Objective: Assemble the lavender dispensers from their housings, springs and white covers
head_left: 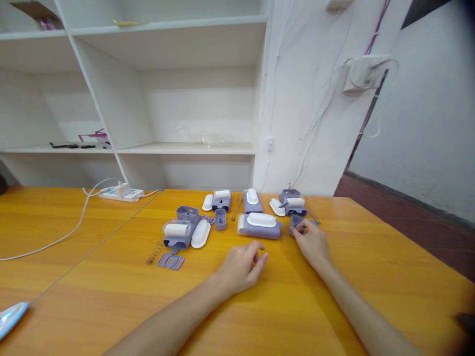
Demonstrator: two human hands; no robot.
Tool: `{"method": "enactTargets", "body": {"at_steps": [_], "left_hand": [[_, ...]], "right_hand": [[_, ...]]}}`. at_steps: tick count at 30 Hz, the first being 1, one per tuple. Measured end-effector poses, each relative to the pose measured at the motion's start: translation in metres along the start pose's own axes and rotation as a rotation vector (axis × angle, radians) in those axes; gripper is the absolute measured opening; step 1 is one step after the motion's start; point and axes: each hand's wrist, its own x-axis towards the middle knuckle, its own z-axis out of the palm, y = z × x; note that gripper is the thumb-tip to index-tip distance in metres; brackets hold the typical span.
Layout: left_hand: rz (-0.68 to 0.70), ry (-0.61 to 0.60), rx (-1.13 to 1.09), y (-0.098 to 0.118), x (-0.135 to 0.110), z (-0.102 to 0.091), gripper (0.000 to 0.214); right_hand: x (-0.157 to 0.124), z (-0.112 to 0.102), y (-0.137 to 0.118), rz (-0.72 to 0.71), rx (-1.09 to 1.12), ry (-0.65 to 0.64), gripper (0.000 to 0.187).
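Note:
My left hand (243, 264) hovers or rests at the front of the parts, fingers loosely bent, thumb apart, holding nothing. Nearest to it lies a grey-purple plastic housing (262, 232) with a white oval cover (261, 220) on top. To the right, my right hand (313, 242) has its fingertips closed on a small grey-purple plastic cup (295, 222), partly hidden by the fingers. Just behind that cup is a housing with a white roller (295, 202), beside a loose white oval cover (277, 207) and a spring (312, 213).
More disassembled parts lie left: a housing with a white roller (176, 230), a white cover (201, 233), a spring (155, 251) and flat grey-purple pieces (171, 261). Another housing (221, 202) stands at the back. A power strip (122, 193) and white cable (79, 222) are far left.

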Motion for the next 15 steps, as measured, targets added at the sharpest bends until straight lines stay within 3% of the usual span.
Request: {"method": "enactTargets", "body": {"at_steps": [2, 5, 9, 11, 13, 15], "left_hand": [[-0.004, 0.045, -0.005, -0.002, 0.0, 0.003, 0.019], [-0.007, 0.186, -0.015, -0.007, 0.001, 0.007, 0.03], [0.048, 0.318, -0.05, -0.013, 0.005, 0.01, 0.061], [0.067, 0.281, -0.079, -0.013, 0.007, 0.009, 0.063], [0.06, 0.199, -0.085, -0.011, 0.008, 0.006, 0.05], [0.034, 0.121, -0.055, -0.008, 0.008, 0.004, 0.04]], "right_hand": [[-0.006, -0.001, -0.015, 0.025, 0.175, 0.098, 0.022], [-0.02, -0.003, -0.051, 0.033, 0.464, 0.125, 0.026], [-0.046, -0.001, -0.096, 0.082, 0.698, 0.001, 0.027], [-0.057, 0.0, -0.112, 0.113, 0.759, -0.063, 0.027], [-0.063, 0.001, -0.12, 0.114, 0.786, -0.11, 0.027], [-0.062, 0.0, -0.121, 0.114, 0.799, -0.086, 0.027]]}}
